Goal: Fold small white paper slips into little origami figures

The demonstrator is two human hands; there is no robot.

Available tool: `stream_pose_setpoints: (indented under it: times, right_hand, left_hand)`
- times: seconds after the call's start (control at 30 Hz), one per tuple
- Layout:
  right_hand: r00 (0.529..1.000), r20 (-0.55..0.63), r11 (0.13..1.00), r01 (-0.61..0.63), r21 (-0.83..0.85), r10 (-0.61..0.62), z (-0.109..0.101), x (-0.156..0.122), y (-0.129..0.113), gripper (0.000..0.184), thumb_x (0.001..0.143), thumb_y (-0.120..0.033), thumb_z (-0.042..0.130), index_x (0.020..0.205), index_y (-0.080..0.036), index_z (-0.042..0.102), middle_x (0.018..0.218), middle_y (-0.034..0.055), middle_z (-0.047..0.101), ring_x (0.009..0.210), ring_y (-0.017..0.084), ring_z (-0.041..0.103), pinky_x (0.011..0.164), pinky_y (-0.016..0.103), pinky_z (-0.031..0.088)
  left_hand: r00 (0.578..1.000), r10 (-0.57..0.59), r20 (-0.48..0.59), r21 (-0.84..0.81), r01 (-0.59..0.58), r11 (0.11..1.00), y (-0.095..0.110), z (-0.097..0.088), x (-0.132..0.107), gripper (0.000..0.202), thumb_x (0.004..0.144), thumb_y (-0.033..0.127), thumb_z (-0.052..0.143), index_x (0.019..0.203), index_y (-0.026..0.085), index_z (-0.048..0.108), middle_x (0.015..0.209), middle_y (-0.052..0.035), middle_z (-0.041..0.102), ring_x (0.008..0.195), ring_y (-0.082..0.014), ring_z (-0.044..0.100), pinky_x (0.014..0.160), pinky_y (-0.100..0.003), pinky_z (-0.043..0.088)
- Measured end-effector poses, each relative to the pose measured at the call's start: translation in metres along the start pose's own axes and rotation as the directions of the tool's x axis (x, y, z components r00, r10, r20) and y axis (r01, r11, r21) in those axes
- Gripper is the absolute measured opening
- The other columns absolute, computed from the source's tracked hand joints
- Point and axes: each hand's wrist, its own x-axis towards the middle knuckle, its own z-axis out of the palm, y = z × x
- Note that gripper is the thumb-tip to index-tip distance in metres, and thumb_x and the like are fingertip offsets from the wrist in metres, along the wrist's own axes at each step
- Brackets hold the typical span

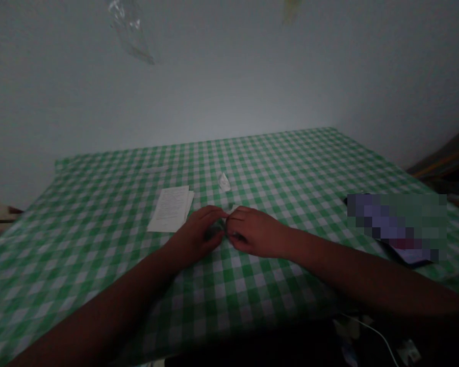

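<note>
Paper (pixel 232 209) between left hand (pixel 199 234), right hand (pixel 254 233); sheets (pixel 171 209) beside

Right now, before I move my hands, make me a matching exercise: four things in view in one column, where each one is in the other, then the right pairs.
Things:
1. the sheets of printed paper
2. the small white paper scrap
3. the white cable
4. the left hand

Places:
A. in the dark area at the bottom right of the view
B. on the green checked tablecloth, left of both hands
C. on the tablecloth, beyond both hands
D. beside the right hand, the two meeting at a bit of white paper

Pairs: 1-B, 2-C, 3-A, 4-D
</note>
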Motion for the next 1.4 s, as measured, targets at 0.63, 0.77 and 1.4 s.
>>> stream_pose_setpoints:
  times: [0.63, 0.77, 1.4]
  right_hand:
    - [0.956, -0.143, 0.941, -0.211, 0.265, 0.255, -0.01, -0.001, 0.021, 0.006, 0.086, -0.017, 0.055, 0.086, -0.019, 0.061, 0.089, 0.0032, 0.066, 0.084, 0.017, 0.06, 0.079, 0.031, 0.045]
    - [0.994, -0.067, 0.968, -0.071, 0.241, 0.089, -0.015, -0.002, 0.029, 0.016, 0.092, -0.022, 0.055, 0.104, -0.02, 0.064, 0.106, 0.0073, 0.068, 0.103, 0.02, 0.059, 0.095, 0.039, 0.044]
    - [0.994, 0.107, 0.999, -0.033, -0.019, 0.035, -0.009, -0.004, 0.018, 0.031, 0.087, -0.028, 0.065, 0.114, -0.012, 0.063, 0.109, 0.0121, 0.065, 0.101, 0.024, 0.058, 0.092, 0.041, 0.047]
  left_hand:
    - [0.993, -0.007, 0.121, 0.175, -0.014, 0.985, 0.009, -0.001, 0.002, 0.036, 0.09, 0.035, 0.062, 0.124, 0.022, 0.059, 0.123, -0.0086, 0.064, 0.116, -0.0268, 0.058, 0.101, -0.048, 0.043]
    - [0.991, -0.011, 0.137, 0.171, -0.013, 0.985, 0.01, 0.0, 0.002, 0.03, 0.09, 0.034, 0.063, 0.117, 0.023, 0.063, 0.121, -0.0068, 0.064, 0.116, -0.0261, 0.057, 0.1, -0.047, 0.043]
    - [0.994, -0.052, 0.092, 0.19, 0.034, 0.981, 0.005, 0.001, -0.001, 0.032, 0.086, 0.036, 0.068, 0.113, 0.023, 0.057, 0.124, -0.0067, 0.061, 0.119, -0.0257, 0.053, 0.103, -0.046, 0.038]
